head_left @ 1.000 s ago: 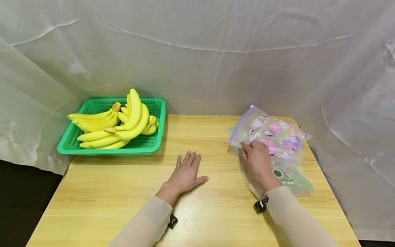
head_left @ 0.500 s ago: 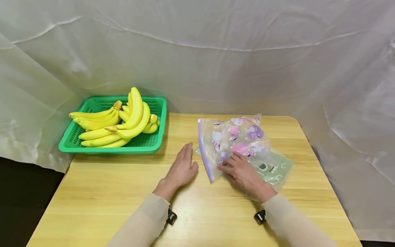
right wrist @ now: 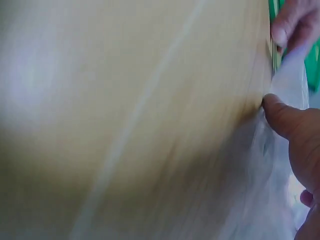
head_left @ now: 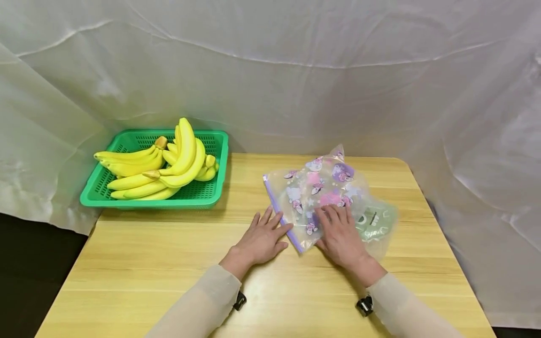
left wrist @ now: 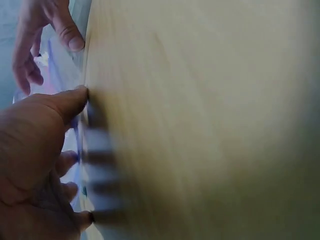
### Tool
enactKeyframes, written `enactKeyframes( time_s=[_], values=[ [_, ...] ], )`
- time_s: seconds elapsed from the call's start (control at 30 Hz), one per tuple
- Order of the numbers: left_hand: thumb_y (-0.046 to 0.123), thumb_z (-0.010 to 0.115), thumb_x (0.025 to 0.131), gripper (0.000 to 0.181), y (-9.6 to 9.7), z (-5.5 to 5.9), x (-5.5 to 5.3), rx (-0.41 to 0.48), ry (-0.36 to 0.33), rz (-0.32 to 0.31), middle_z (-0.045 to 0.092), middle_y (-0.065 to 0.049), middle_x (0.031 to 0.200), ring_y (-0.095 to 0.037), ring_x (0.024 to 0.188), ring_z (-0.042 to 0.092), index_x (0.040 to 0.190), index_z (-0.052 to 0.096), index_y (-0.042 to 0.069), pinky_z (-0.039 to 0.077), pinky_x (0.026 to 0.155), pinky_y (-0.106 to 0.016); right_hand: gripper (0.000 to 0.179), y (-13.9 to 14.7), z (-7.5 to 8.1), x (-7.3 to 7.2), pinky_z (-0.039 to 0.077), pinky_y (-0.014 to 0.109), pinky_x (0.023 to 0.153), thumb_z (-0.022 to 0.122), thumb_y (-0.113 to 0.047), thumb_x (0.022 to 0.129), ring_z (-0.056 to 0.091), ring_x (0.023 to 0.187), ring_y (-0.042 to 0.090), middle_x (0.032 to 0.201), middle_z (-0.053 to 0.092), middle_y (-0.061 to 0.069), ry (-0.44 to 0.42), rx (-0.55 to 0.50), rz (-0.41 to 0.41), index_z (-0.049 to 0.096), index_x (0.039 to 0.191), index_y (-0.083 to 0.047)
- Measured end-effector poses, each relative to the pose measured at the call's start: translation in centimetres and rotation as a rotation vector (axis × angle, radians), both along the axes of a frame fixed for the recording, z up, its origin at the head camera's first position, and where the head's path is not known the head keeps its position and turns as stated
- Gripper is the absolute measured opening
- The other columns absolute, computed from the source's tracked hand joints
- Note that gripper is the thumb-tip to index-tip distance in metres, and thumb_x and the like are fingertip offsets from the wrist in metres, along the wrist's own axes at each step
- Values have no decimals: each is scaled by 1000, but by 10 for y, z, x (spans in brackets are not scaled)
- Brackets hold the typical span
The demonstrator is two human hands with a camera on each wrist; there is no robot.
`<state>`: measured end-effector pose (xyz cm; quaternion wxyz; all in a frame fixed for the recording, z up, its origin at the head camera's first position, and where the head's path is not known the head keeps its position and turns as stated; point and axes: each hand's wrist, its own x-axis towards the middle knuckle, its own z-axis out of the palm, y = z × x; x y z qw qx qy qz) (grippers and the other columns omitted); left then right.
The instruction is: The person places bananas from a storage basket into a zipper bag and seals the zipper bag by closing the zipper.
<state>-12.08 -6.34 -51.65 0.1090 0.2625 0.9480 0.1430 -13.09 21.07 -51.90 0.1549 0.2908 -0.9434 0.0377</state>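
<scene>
A clear zip bag (head_left: 296, 188) with a purple zip strip and pink and purple cartoon prints lies on the wooden table, its zip edge to the left. A second see-through bag with a green printed face (head_left: 374, 225) shows partly beneath it at the right. My left hand (head_left: 262, 239) rests with fingers spread at the zip strip, one finger over it. My right hand (head_left: 341, 234) rests its extended fingers on the lower right of the printed bag. In the left wrist view, my left hand (left wrist: 30, 145) has its thumb near the tabletop; the bag is mostly hidden there.
At the back left stands a green plastic basket (head_left: 86, 199) with several bunches of bananas (head_left: 186, 155). A pale cloth sheet (head_left: 270, 103) hangs behind the table (head_left: 169, 281) and at its sides.
The printed bag has come down from the right to the table's middle, its zip edge now beside my left hand. My right hand has loosened from pinching it and lies on it.
</scene>
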Motion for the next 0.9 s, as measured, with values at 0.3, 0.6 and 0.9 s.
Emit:
enactKeyframes(
  time_s=[0.3, 0.6, 0.9],
  values=[
    [43, 55, 108, 55, -10, 10, 0, -12, -66, 5, 26, -10, 174, -40, 163, 11, 160, 47, 27, 14, 128, -63, 124, 31, -8, -13, 18, 77, 120, 93, -49, 74, 24, 151, 54, 161, 29, 34, -109, -231, -279, 21, 161, 5],
    [40, 59, 107, 55, -29, 15, 1, -3, -96, 55, 24, -11, 174, -41, 163, 12, 159, 48, 26, 14, 128, -65, 136, 59, -2, -20, 11, 86, 112, 82, -60, 84, 9, 154, 63, 169, 1, 38, -290, -338, -581, -7, 165, 4],
    [18, 50, 108, 47, -43, 16, -1, 49, -101, 65, 27, -13, 173, -40, 161, 18, 155, 54, 23, 16, 130, -58, 118, 101, 5, -31, 20, 78, 117, 83, -40, 88, 24, 142, 71, 156, 18, 54, -242, -331, -685, 9, 155, 22]
  ],
)
